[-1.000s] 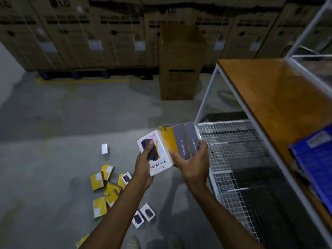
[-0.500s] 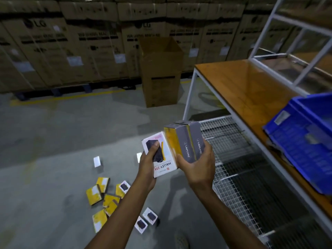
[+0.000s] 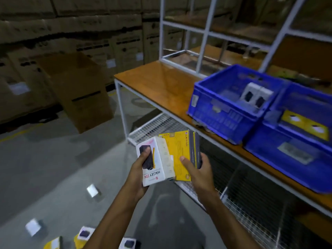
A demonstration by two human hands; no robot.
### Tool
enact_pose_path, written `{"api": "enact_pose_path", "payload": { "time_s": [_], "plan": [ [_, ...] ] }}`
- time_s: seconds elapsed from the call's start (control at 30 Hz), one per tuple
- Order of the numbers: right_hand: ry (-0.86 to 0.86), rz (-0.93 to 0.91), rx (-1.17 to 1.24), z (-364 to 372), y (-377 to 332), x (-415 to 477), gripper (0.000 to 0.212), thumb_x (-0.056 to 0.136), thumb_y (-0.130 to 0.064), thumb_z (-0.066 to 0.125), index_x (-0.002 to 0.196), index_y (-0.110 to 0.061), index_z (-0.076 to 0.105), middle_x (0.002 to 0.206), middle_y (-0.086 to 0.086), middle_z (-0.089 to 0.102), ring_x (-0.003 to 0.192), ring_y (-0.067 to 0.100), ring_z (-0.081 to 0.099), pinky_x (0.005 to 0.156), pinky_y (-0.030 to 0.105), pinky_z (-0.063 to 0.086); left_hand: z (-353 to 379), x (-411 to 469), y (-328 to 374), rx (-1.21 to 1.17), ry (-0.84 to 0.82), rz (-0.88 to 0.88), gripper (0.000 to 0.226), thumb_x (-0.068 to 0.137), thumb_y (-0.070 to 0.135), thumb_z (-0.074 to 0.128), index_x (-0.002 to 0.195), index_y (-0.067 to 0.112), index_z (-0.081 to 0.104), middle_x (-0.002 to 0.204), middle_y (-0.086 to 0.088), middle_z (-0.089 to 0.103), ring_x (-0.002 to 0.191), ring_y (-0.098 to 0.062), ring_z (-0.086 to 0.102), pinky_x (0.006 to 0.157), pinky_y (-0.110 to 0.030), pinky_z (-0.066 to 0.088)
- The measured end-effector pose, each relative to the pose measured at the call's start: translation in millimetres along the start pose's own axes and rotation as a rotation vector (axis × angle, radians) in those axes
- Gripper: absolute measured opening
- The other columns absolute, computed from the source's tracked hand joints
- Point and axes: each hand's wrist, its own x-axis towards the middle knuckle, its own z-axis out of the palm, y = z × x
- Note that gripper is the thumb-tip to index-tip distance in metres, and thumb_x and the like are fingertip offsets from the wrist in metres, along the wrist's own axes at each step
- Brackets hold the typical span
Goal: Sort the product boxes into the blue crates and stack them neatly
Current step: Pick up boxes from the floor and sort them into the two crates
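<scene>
Your left hand (image 3: 139, 170) grips a white cardboard product box (image 3: 159, 165) printed "HALLEY 20K", thumb curled over its printed face, fingers hidden behind it; your right hand (image 3: 197, 172) clasps a small bundle of yellow-and-grey cardboard product boxes (image 3: 179, 148), thumb pressed on the yellow face, grey spines turned away from the white box. How many boxes the bundle holds cannot be told. The two kinds touch along one edge yet sit in separate hands, a division that appears to anticipate the sorting: each hand can serve its own crate without reshuffling. On the brown wooden table (image 3: 161, 81) with its white metal frame stand, side by side, a first blue plastic crate (image 3: 221, 116) nearer the table's end, containing white boxes (image 3: 255, 95) standing on end toward its far side, and a second blue plastic crate (image 3: 276, 159), containing yellow boxes (image 3: 305, 124) that appear to lie flat. The scheme thus seems fixed: white to the former, yellow to the latter. Both hands hover before the table edge, above the white wire-mesh lower shelf (image 3: 154, 125), apart from either crate, so nothing held is yet placed. More small white and yellow boxes (image 3: 84, 234) lie scattered on the grey concrete floor (image 3: 53, 159) beneath your arms, suggesting the sorting is far from complete. A tall brown cardboard carton (image 3: 80, 97) stands on the floor beyond the table's end.
</scene>
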Motion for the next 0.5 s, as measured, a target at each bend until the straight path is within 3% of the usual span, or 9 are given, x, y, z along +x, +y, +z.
{"api": "enact_pose_path", "payload": {
  "time_s": [0.1,0.2,0.27,0.37,0.4,0.5],
  "plan": [
    [0.072,0.008,0.059,-36,-4,15,0.041,0.079,-0.028,0.082,0.113,-0.022,0.061,0.100,0.000,0.074,0.086,0.013,0.073,0.079,0.041,0.061,41,22,-11,0.069,-0.069,-0.054,0.031,0.096,0.037,0.053,0.110,0.017,0.071,0.094,-0.009,0.076,0.073,-0.025,0.074,0.061,-0.036,0.062],
    [0.115,0.007,0.101,-71,-10,32,0.050,0.076,-0.028,0.083,0.119,-0.020,0.060,0.104,-0.002,0.074,0.088,0.011,0.073,0.079,0.037,0.061,86,44,-21,0.145,-0.121,-0.085,0.041,0.091,0.040,0.058,0.120,0.014,0.068,0.094,-0.011,0.075,0.070,-0.025,0.073,0.059,-0.034,0.060],
    [0.132,0.008,0.124,-93,-16,47,0.059,0.071,-0.035,0.087,0.122,-0.024,0.059,0.109,-0.003,0.074,0.095,0.013,0.072,0.084,0.040,0.060,117,58,-28,0.192,-0.166,-0.080,0.044,0.088,0.043,0.059,0.121,0.015,0.067,0.091,-0.011,0.075,0.069,-0.025,0.072,0.057,-0.033,0.059],
    [0.202,-0.019,0.156,-123,-30,71,0.091,0.058,-0.056,0.089,0.135,-0.023,0.052,0.125,-0.001,0.067,0.112,0.019,0.067,0.092,0.047,0.057,163,81,-35,0.236,-0.230,-0.077,0.042,0.088,0.044,0.057,0.119,0.017,0.067,0.091,-0.011,0.075,0.068,-0.025,0.072,0.057,-0.035,0.059],
    [0.217,-0.038,0.155,-134,-35,80,0.090,0.060,-0.054,0.089,0.135,-0.022,0.051,0.125,-0.001,0.067,0.111,0.017,0.067,0.092,0.045,0.057,178,88,-36,0.255,-0.257,-0.074,0.045,0.087,0.045,0.058,0.121,0.018,0.066,0.095,-0.012,0.074,0.072,-0.026,0.072,0.060,-0.036,0.059],
    [0.243,-0.112,0.161,-166,-51,110,0.054,0.075,-0.032,0.083,0.123,-0.021,0.059,0.109,-0.004,0.073,0.095,0.009,0.071,0.085,0.038,0.059,225,113,-36,0.293,-0.302,-0.030,0.047,0.084,0.046,0.060,0.121,0.017,0.066,0.096,-0.013,0.074,0.072,-0.026,0.072,0.061,-0.036,0.059]
  ]
}}
